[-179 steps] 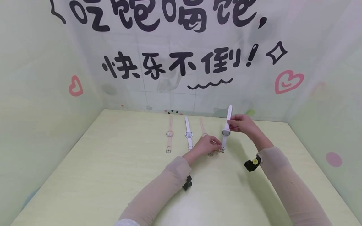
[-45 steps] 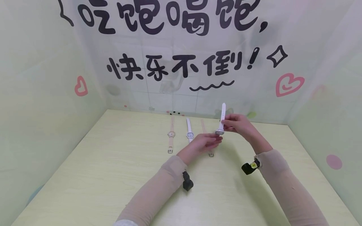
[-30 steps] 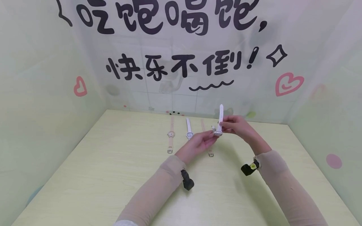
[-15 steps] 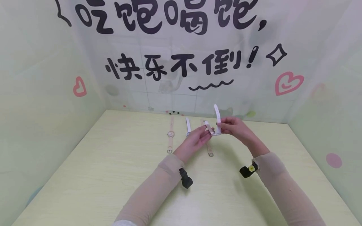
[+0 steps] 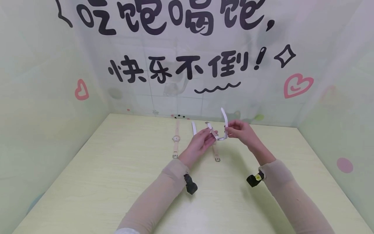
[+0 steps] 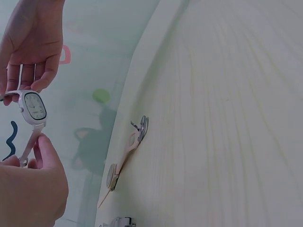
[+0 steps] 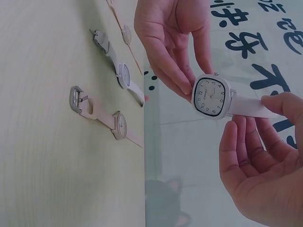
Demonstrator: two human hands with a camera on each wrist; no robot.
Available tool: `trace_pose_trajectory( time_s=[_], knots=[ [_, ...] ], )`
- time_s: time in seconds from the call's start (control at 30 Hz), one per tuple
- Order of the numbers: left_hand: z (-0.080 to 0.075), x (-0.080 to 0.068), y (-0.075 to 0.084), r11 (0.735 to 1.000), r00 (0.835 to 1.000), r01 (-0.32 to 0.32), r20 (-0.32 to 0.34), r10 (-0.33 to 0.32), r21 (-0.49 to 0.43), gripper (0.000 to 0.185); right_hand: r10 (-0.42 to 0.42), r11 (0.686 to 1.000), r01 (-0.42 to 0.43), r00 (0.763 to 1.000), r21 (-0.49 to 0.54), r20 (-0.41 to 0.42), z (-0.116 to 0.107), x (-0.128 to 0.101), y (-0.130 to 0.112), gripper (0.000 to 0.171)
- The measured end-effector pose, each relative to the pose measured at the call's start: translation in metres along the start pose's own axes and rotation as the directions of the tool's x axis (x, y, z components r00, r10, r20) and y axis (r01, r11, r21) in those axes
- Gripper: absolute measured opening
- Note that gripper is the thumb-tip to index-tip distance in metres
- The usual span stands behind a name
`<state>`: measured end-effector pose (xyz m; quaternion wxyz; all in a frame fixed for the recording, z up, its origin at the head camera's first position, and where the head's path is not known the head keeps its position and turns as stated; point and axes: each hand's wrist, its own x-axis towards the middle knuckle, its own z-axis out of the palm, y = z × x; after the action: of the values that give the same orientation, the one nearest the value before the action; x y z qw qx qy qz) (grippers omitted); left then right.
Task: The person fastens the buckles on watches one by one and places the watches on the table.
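- Watching remotely, I have the white watch (image 7: 208,96) up off the worktop (image 5: 111,182), toward the back, held between two hands.
- Left grip (image 5: 200,143): closed on the buckle strap (image 6: 32,140), thumb against it.
- Right grip (image 5: 242,131): pinching the long strap (image 7: 251,107) between thumb and fingers; tip sticks up free.
- Dial (image 6: 35,105) hangs lowest, straps rising either side in a loose U, ends well apart.
- Doing this well, my call: light pinch, gentle curve, both straps kept in one line so nothing twists.
- I'd leave the buckle (image 5: 207,123) clear of the fingers, since a covered buckle is harder to work with.
- I'd also hold this height; dropping low risks knocking the watches on the worktop.
- Watches: four total, one held, three lying side by side in a row.
- White: two. Held one, plus the second white watch (image 5: 194,127), partly behind the left grip in the head view.
- Pink: two. First pink watch (image 5: 176,138) at the row's far left, second pink watch (image 7: 120,125) at its right end.
- Wrist cameras (image 5: 191,185): two, one per wrist. Hands: two, both busy.
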<state>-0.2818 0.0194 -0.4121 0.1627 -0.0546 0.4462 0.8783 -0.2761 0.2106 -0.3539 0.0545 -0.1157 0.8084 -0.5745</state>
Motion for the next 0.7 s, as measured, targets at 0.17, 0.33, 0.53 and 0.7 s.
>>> trace_pose_trajectory(
  time_s=[0.17,0.33,0.53,0.7],
  knots=[
    [-0.003,-0.003,0.001,1.000,0.999,-0.028,0.019,0.028,-0.002,0.036,-0.008,0.999,0.009,1.000,0.037,-0.026,0.002,0.000,0.002,0.031],
    [-0.004,-0.002,0.003,0.999,0.999,-0.036,-0.015,0.037,0.007,0.037,-0.017,1.000,0.018,0.998,0.023,-0.062,0.004,-0.001,0.003,0.027],
    [-0.006,0.001,0.003,0.996,0.996,-0.066,-0.056,0.070,0.067,0.035,-0.051,0.996,0.059,0.993,0.070,-0.111,0.008,-0.002,0.006,0.025],
    [-0.007,0.000,0.005,0.992,0.996,-0.073,-0.051,0.078,0.098,0.033,-0.057,0.984,0.080,0.988,0.158,-0.147,0.012,-0.001,0.007,0.023]
  ],
)
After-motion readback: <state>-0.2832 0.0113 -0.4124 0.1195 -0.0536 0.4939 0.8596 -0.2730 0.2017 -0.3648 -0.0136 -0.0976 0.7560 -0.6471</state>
